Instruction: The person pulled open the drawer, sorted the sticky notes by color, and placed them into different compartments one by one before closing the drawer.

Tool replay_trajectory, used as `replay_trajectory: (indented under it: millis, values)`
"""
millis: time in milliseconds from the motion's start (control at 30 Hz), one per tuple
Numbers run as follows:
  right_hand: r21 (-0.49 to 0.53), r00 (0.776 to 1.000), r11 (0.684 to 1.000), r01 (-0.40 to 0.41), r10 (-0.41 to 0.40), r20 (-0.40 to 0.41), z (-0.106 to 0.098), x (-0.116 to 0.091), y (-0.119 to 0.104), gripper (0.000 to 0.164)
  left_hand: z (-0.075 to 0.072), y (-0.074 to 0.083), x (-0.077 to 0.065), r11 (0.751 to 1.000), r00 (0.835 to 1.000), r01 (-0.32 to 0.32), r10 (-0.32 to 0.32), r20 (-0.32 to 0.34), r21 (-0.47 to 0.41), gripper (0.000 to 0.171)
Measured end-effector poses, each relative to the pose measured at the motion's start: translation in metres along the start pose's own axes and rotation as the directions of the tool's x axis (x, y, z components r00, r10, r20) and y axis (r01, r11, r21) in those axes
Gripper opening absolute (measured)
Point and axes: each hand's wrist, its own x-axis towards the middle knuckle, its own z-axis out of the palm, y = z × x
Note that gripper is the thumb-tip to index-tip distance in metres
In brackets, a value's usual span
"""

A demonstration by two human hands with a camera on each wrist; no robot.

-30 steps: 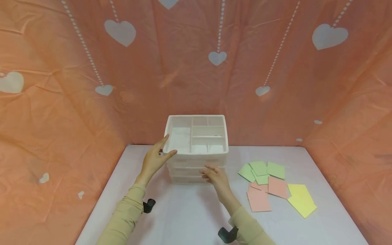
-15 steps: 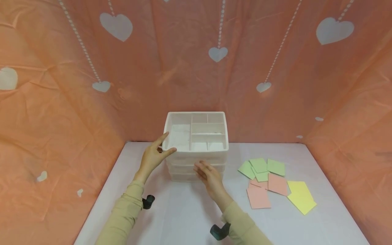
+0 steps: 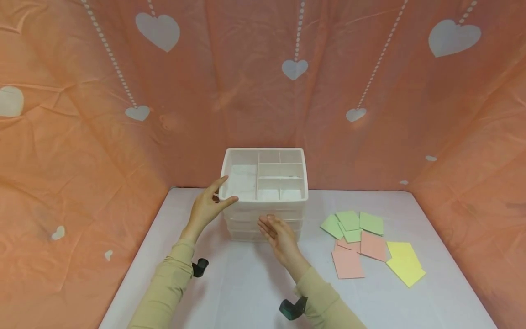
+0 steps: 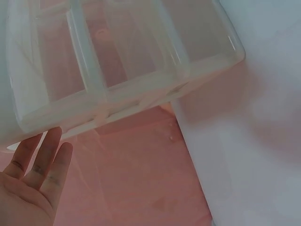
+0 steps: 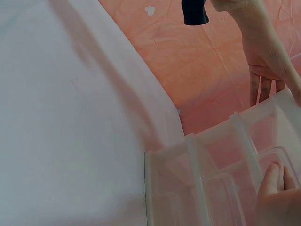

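A white, translucent drawer organizer (image 3: 263, 211) stands at the back of the table, with a divided tray (image 3: 242, 180) on top. My left hand (image 3: 204, 208) rests at its upper left corner, the thumb against the front rim and the index finger on the side rim. Straight fingers (image 4: 47, 155) of that hand touch the organizer's side in the left wrist view. In front of the drawers is my right hand (image 3: 283, 242), palm turned partly upward. Its fingertips (image 5: 273, 174) touch or nearly touch the upper drawer's front; contact with a pull cannot be made out.
On the table's right lie green paper squares (image 3: 349, 221), pink paper squares (image 3: 348, 265) and yellow paper squares (image 3: 404, 260), some overlapping. An orange cloth with white hearts (image 3: 263, 114) hangs behind and at both sides. White cloth covers the table (image 3: 242, 292).
My right hand has moved left along the drawer fronts, turning its palm upward. The left hand stays at the organizer's corner. The head view has shifted slightly.
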Motion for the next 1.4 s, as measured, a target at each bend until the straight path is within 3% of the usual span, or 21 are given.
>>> replay_trajectory:
  millis: [167, 633, 933, 1133, 1400]
  values:
    - [0.003, 1.0, 1.0, -0.014, 0.014, 0.0, 0.001, -0.002, 0.0, 0.034, -0.002, 0.003, 0.001, 0.999, 1.0, 0.003, -0.003, 0.01, 0.036, 0.074]
    - [-0.005, 0.997, 0.997, -0.072, 0.072, 0.009, -0.001, -0.015, -0.004, 0.052, -0.003, 0.003, 0.003, 0.999, 1.0, -0.002, 0.001, 0.031, 0.035, 0.076]
    - [0.028, 0.993, 0.994, -0.108, 0.106, 0.043, -0.005, -0.031, -0.005, 0.021, -0.007, -0.002, 0.005, 1.0, 0.997, 0.012, -0.011, 0.077, -0.023, 0.075]
    - [0.02, 0.99, 0.992, -0.128, 0.127, 0.065, -0.007, -0.041, -0.005, 0.022, -0.009, -0.003, 0.005, 0.998, 0.993, 0.041, -0.036, 0.112, -0.042, 0.075]
    - [0.022, 0.982, 0.986, -0.163, 0.16, 0.097, -0.008, -0.052, -0.009, 0.022, -0.011, -0.001, 0.005, 0.998, 0.994, 0.045, -0.041, 0.105, -0.032, 0.074]
